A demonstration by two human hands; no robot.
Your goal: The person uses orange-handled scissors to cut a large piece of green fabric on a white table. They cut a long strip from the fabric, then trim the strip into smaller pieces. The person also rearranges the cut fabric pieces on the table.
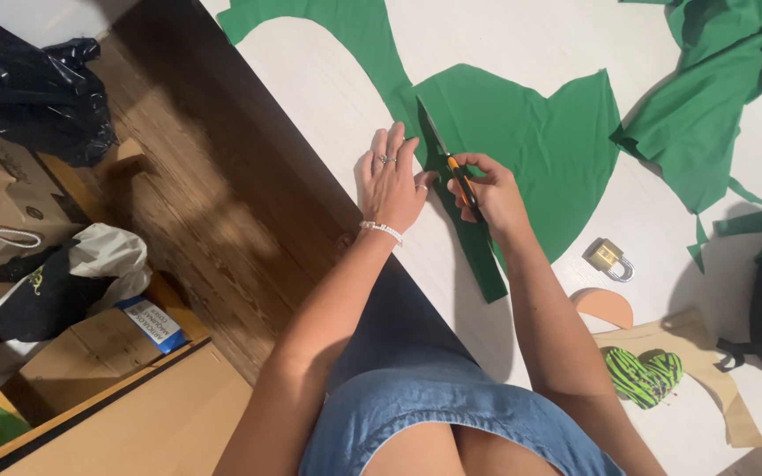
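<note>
Brown box (81,357) with blue-white label (153,323) on floor, left. Right hand (487,189) grips scissors (451,167) cutting flat green fabric (531,141); left hand (392,185) pressed open beside.

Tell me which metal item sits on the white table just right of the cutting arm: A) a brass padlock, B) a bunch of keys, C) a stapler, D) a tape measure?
A: a brass padlock with a silver shackle lies on the white table, right of the right hand, which holds the scissors at the green fabric.
</note>
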